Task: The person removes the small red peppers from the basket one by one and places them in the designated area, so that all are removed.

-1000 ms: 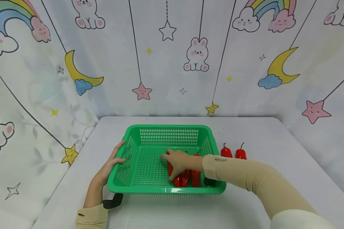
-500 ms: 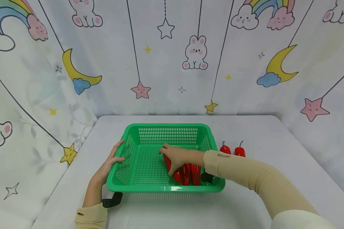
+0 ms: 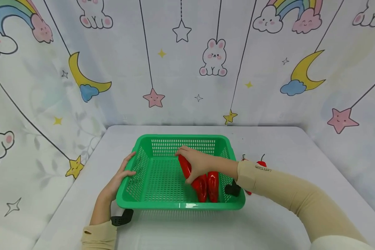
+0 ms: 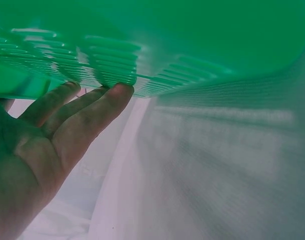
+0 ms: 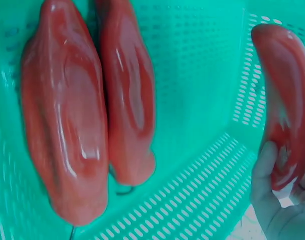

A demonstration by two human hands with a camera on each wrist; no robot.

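A green plastic basket (image 3: 147, 207) with slotted walls stands at mid-table. My left hand (image 3: 118, 180) holds its left rim, thumb over the edge; in the left wrist view several fingers (image 4: 92, 112) reach along the outer wall. Inside the basket, my right hand (image 3: 196, 161) grips a long glossy red pepper (image 3: 184, 166), raised and tilted; the right wrist view shows this pepper (image 5: 287, 85) at the right, fingers round one end. Two more red peppers, one (image 3: 213, 187) beside another (image 3: 201, 191), lie at the basket's right; their stems show in the right wrist view.
On the white table (image 3: 281, 146), right of the basket, a red pepper (image 3: 261, 163) with a dark stem is partly hidden by my right sleeve (image 3: 278, 184). Parts of other red peppers show around the forearm. A patterned cloth (image 3: 181, 69) hangs behind the table.
My right hand has lifted the red pepper up from beside the others, and the forearm has shifted right and covers more of the table peppers. The left hand keeps its place on the rim.
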